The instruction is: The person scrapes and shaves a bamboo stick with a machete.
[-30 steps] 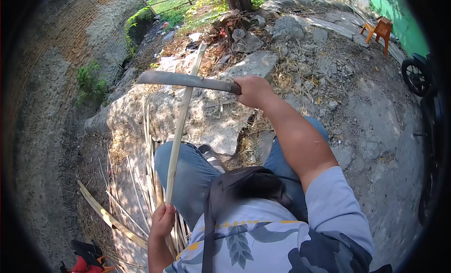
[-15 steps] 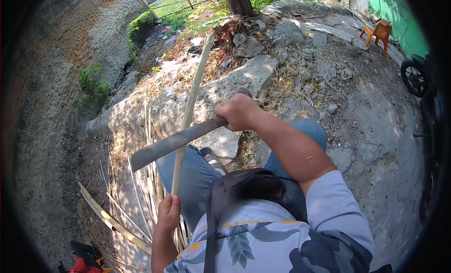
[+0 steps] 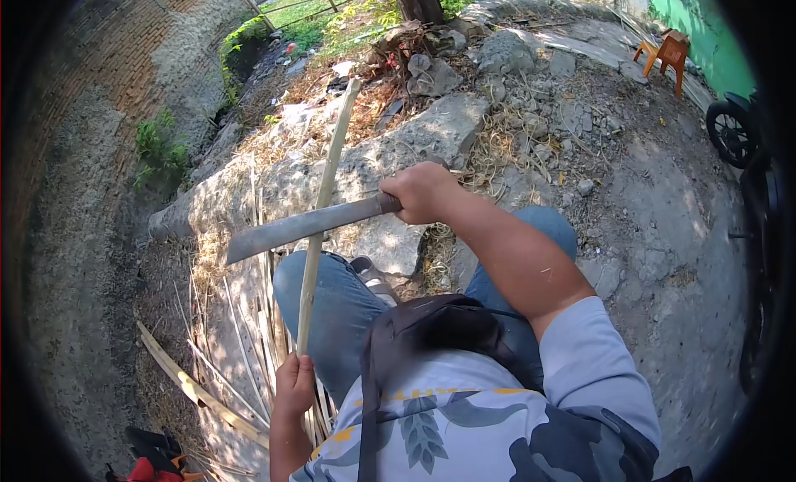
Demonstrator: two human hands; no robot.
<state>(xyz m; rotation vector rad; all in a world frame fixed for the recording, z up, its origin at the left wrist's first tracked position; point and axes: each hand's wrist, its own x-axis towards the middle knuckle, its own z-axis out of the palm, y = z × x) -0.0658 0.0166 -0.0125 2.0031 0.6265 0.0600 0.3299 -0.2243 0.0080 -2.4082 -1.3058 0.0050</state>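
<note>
- The left hand (image 3: 295, 386) is closed on a pale strip (image 3: 310, 275), whose tip shows past the far edge of the slab (image 3: 448, 129).
- The right hand (image 3: 420, 192) is wrapped round the handle of a machete (image 3: 286, 236), its blade crossing the strip, contact unclear.
- Loose strips (image 3: 266, 328) lie near the left hand.

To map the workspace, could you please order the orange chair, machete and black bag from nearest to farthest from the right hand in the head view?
1. Machete: gripped in the right hand.
2. Black bag: at the person's waist.
3. Orange chair: far off, upper right.
</note>
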